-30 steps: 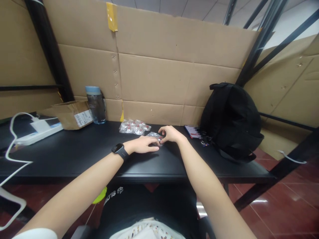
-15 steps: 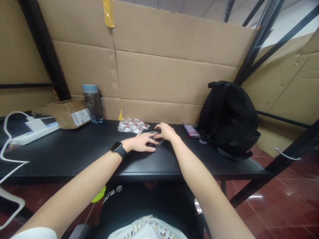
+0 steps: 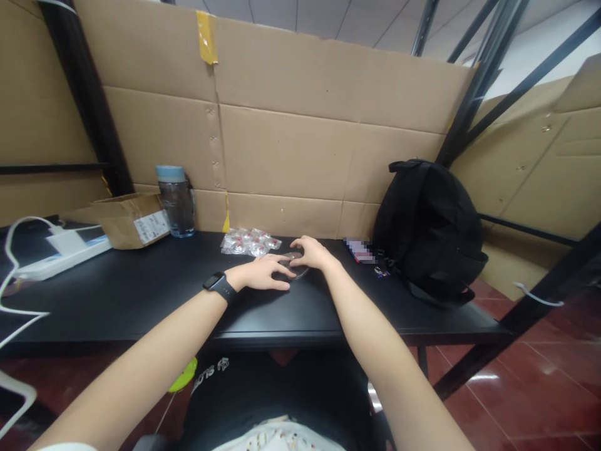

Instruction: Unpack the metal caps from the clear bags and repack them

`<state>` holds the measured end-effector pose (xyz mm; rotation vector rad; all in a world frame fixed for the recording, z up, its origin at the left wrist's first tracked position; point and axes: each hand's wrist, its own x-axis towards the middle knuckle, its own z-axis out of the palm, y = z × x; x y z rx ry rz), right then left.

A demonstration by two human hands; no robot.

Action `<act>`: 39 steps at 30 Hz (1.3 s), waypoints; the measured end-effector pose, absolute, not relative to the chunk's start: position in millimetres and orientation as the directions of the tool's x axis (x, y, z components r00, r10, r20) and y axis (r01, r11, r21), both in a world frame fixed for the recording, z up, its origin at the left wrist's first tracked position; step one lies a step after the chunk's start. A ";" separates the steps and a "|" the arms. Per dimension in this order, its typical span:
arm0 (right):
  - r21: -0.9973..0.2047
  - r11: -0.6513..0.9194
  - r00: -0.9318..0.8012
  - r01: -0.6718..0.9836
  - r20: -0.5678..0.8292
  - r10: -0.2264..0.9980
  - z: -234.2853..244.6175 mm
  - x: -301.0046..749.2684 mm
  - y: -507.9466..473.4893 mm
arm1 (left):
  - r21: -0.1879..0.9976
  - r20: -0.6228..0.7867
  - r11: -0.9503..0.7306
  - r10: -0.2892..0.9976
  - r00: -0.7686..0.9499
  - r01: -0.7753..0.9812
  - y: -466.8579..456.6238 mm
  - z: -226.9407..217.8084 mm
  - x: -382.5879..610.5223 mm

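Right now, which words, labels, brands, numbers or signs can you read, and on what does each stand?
"SLO", then an unclear letter: on the black clothing at the lap.
White label on the cardboard box: too blurred.
Marks on the bottle: too faint.
Red marks on the clear packets: too small.

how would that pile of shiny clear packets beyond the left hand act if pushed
The packets would probably slide easily, as their plastic looks smooth and glossy. Their crinkled edges suggest they may flex. Lying low on the black table, they seem unlikely to tip.
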<state>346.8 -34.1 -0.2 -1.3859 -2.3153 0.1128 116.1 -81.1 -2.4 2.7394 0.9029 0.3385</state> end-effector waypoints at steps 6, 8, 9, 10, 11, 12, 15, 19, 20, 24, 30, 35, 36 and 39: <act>-0.583 0.571 -0.561 0.579 0.224 0.797 12.9 388.4 -38.1 | 0.396 0.280 -0.814 0.548 0.788 0.426 -75.5 -4.8 109.0; -0.538 0.573 -0.564 0.618 0.203 0.800 11.2 390.5 -37.8 | 0.374 0.327 -0.799 0.589 0.740 0.471 -70.8 -9.7 108.0; -0.510 0.572 -0.557 0.643 0.201 0.806 9.4 388.9 -37.1 | 0.343 0.354 -0.794 0.604 0.715 0.501 -67.8 -13.0 108.6; -0.486 0.570 -0.545 0.663 0.209 0.812 7.4 386.1 -36.0 | 0.307 0.382 -0.792 0.611 0.694 0.528 -64.4 -16.6 110.1; -0.470 0.569 -0.532 0.675 0.225 0.817 5.3 382.7 -34.8 | 0.274 0.408 -0.790 0.612 0.678 0.548 -60.7 -20.1 112.3; -0.464 0.569 -0.521 0.679 0.241 0.819 3.5 379.2 -33.5 | 0.250 0.430 -0.788 0.611 0.665 0.563 -56.8 -23.4 115.1; -0.479 0.572 -0.523 0.666 0.247 0.815 0.1 372.3 -30.5 | 0.210 0.474 -0.769 0.620 0.625 0.603 -46.0 -29.2 123.3; -0.501 0.564 -0.519 0.656 0.244 0.820 -0.3 374.0 -28.7 | 0.205 0.509 -0.728 0.651 0.564 0.655 -36.6 -29.3 123.6; -0.509 0.559 -0.513 0.655 0.245 0.823 -0.1 375.6 -28.4 | 0.215 0.512 -0.721 0.658 0.553 0.659 -35.3 -28.9 121.7; -0.567 0.530 -0.512 0.630 0.209 0.833 0.9 381.2 -26.4 | 0.281 0.495 -0.701 0.691 0.527 0.655 -32.8 -27.1 114.0; -0.556 0.476 -0.429 0.682 0.224 0.875 -2.6 379.4 -21.4 | 0.458 0.422 -0.608 0.791 0.443 0.649 -30.8 -26.7 115.7; -0.415 0.253 -0.154 0.874 0.257 0.954 -7.0 368.8 -22.0 | 0.411 0.475 -0.434 0.853 0.218 0.801 -34.7 -31.5 119.4; -0.392 0.242 -0.121 0.888 0.308 0.944 -6.9 366.9 -22.8 | 0.360 0.513 -0.441 0.829 0.220 0.822 -37.3 -31.5 120.4; -0.314 0.397 -0.231 0.862 0.454 0.861 -4.3 362.3 -25.9 | 0.213 0.599 -0.537 0.732 0.326 0.816 -49.5 -27.6 126.0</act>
